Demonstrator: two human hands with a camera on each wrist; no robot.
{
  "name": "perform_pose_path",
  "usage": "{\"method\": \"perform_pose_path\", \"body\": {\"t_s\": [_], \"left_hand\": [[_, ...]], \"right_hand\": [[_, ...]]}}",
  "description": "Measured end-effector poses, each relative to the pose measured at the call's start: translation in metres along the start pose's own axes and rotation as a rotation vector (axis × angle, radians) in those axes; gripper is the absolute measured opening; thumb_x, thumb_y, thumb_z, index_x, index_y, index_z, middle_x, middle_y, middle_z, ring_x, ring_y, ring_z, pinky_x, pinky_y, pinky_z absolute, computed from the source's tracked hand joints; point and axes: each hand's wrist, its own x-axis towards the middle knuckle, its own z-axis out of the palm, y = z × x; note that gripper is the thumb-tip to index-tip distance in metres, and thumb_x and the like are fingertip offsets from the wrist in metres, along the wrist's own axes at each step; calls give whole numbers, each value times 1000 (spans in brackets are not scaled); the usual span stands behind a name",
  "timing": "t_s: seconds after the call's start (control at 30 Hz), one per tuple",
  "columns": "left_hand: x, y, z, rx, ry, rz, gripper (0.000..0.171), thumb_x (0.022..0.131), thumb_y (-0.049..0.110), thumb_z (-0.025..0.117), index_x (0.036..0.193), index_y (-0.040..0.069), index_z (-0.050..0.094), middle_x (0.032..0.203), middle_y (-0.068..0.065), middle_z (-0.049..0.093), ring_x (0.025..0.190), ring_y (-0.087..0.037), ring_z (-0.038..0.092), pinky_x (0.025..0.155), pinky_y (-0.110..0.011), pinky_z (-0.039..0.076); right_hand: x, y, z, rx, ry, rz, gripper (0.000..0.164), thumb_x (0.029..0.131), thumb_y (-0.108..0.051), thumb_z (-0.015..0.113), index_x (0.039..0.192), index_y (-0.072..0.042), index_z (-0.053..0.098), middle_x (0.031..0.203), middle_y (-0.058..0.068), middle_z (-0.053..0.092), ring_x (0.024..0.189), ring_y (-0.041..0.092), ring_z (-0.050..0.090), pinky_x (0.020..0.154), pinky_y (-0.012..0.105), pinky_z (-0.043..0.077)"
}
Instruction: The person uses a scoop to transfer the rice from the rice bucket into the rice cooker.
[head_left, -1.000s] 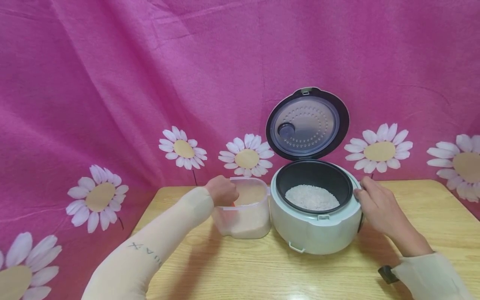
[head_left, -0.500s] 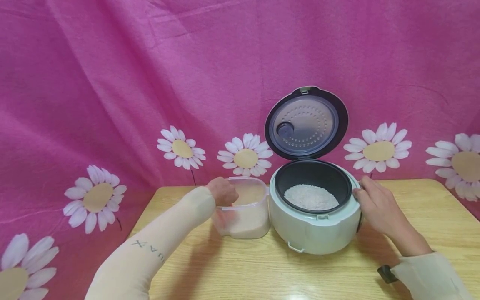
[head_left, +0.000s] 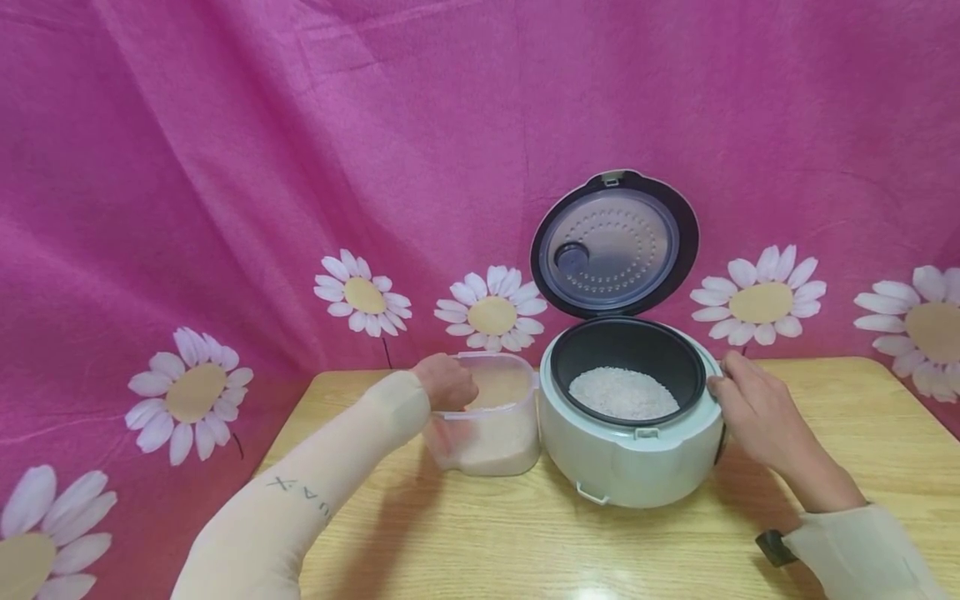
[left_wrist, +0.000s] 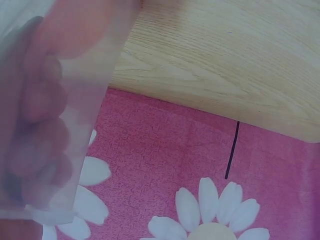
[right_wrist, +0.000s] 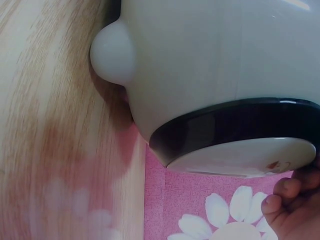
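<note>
My left hand reaches over the near-left rim of a clear plastic container of rice. Through its cloudy wall in the left wrist view, the curled fingers hold an orange scoop, its shape blurred. Right beside the container stands a pale green rice cooker, lid raised, with white rice in its black inner pot. On the cooker's right side, my right hand grips the edge by the rim. Its curled fingertips show at the cooker's edge in the right wrist view.
Everything stands on a light wooden table, whose back edge meets a pink cloth printed with white daisies. A small wire-like catch sticks out low at the cooker's front. A dark object hangs by the right sleeve.
The orange piece that showed below my left hand a second ago is now hidden, the hand staying at the container. The right hand and the cooker have not visibly moved.
</note>
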Motion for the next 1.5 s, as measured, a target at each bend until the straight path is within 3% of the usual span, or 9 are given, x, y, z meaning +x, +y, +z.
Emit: {"method": "perform_pose_path", "body": {"t_s": [0.47,0.77,1.13,1.5], "left_hand": [[1,-1,5,-57,0,0,13,99,25,69,104,18,78,93,2,77,72,-14,59,77,-26,59],[1,-3,7,-262,34,-45,14,100,21,65,91,17,75,86,1,74,69,-16,54,79,-34,59],[-1,-1,5,-295,57,-49,14,99,28,68,100,18,78,96,0,79,74,-16,60,87,-37,61],[2,-1,8,-320,99,-53,12,98,26,69,97,18,78,94,1,78,73,-15,59,84,-37,60]], "right_hand": [[1,0,2,1,3,-10,11,102,-17,47,98,-8,51,81,6,49,75,17,43,59,26,36],[1,-1,2,2,4,-9,11,103,-17,47,98,-8,51,81,6,48,74,16,42,59,26,36],[2,-3,1,6,-8,-3,12,103,-18,47,98,-7,50,82,7,48,75,19,43,59,26,36],[1,-1,0,2,-8,9,12,102,-18,48,99,-6,50,82,7,48,75,19,44,58,25,36]]}}
